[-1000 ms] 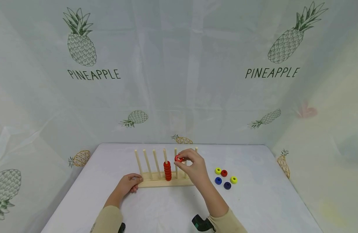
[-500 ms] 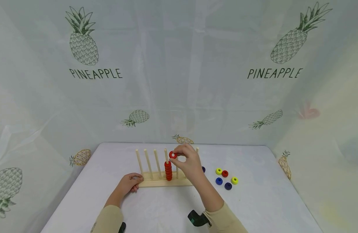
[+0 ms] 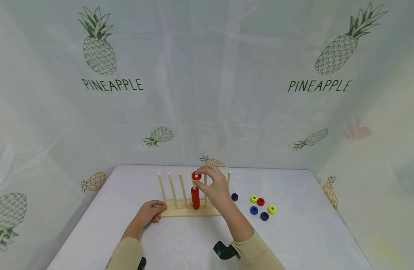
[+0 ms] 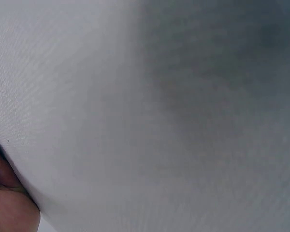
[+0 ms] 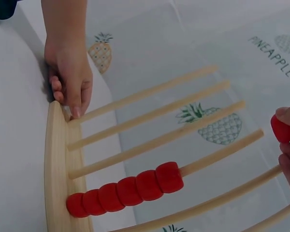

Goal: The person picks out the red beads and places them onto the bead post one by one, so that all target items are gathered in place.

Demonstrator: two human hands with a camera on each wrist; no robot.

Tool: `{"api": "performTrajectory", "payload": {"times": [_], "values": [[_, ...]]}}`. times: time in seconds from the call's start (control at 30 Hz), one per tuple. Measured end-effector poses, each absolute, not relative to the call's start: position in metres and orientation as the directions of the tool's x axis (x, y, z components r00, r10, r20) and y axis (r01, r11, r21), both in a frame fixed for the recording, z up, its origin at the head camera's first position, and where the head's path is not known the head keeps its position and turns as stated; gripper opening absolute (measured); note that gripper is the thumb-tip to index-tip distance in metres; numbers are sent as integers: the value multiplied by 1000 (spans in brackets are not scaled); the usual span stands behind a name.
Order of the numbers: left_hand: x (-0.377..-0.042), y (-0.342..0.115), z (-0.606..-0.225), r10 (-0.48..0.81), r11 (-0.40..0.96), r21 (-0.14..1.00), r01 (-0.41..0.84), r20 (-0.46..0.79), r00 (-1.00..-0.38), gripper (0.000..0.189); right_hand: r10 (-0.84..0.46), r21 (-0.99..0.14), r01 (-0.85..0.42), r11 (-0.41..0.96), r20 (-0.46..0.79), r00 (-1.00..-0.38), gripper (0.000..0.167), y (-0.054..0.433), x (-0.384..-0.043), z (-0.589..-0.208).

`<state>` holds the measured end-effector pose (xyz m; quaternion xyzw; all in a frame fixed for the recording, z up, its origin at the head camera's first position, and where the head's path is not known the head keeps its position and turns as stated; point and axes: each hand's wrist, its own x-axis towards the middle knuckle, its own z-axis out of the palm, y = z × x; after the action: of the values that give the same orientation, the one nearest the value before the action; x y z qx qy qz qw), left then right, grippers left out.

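Note:
In the head view my left hand (image 3: pixel 148 212) grips the left end of a wooden bead stand (image 3: pixel 190 213), thumb on top of its base. Upright pegs (image 3: pixel 172 189) rise from the base. One peg carries a stack of red beads (image 3: pixel 195 198), its upper part bare. My right hand (image 3: pixel 215 187) pinches another red bead (image 3: pixel 194 177) between thumb and fingers. That bead overlaps the stacked peg's top in the head view; the right wrist view shows it (image 5: pixel 282 130) just off the peg's tip (image 5: pixel 259 133). Only skin at the edge (image 4: pixel 12 212) shows in the left wrist view.
Right of the stand lie loose beads: two yellow ones, a red bead (image 3: pixel 260 201), a blue bead (image 3: pixel 254 210) and dark blue ones, one (image 3: pixel 234 197) close behind the right wrist. A white cloth covers the table (image 3: pixel 294 240); a pineapple-print curtain (image 3: pixel 207 93) hangs behind.
My right hand has moved left and slightly up with the red bead, from beside the neighbouring peg to the top of the stacked one. The left hand keeps its grip on the stand.

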<state>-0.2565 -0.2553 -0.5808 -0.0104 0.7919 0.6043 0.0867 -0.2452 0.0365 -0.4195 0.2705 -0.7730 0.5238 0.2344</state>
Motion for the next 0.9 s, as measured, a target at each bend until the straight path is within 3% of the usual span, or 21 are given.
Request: {"api": "performTrajectory", "payload": {"times": [0.9], "values": [[-258,-253,-580,74,279,953,-119,-145,-987,35,-119,-715,-625,313,623,-773,25,27,-253,-423]]}}
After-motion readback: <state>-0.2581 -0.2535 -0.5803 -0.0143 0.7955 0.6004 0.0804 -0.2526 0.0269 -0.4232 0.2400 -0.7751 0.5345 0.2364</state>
